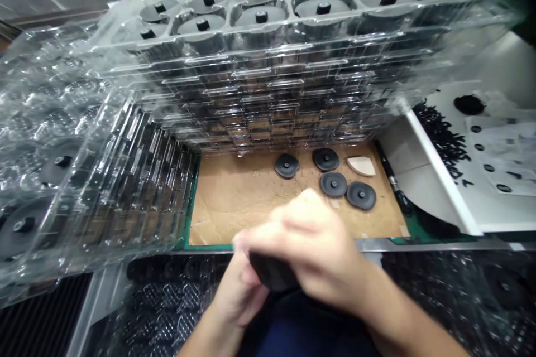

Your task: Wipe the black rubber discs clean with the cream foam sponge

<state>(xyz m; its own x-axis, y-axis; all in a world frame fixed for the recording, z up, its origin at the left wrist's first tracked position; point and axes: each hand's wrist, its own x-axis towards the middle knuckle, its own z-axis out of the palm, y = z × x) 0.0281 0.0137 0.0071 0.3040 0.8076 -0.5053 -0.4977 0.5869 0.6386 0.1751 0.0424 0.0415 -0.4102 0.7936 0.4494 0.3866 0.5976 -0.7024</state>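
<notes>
R hand (310, 240) & L hand (245, 290) are closest, low at centre, pressed together, both blurred. R hand's fingers curl over a black part (272, 274) and clamp it. L hand sits under it, touching; can't tell if its fingers close. Just beyond the hands is a cardboard sheet (234, 195) w/ four black discs (334, 184) in a loose group, and a pale wedge-shaped piece (360, 165) beside them. Further ahead are stacked clear blister trays (272, 95), the top one holding knobbed discs. A 2nd tray stack (75, 178) is off to the L. To the R are a black marker (393, 181) and a white bin (441, 174).
</notes>
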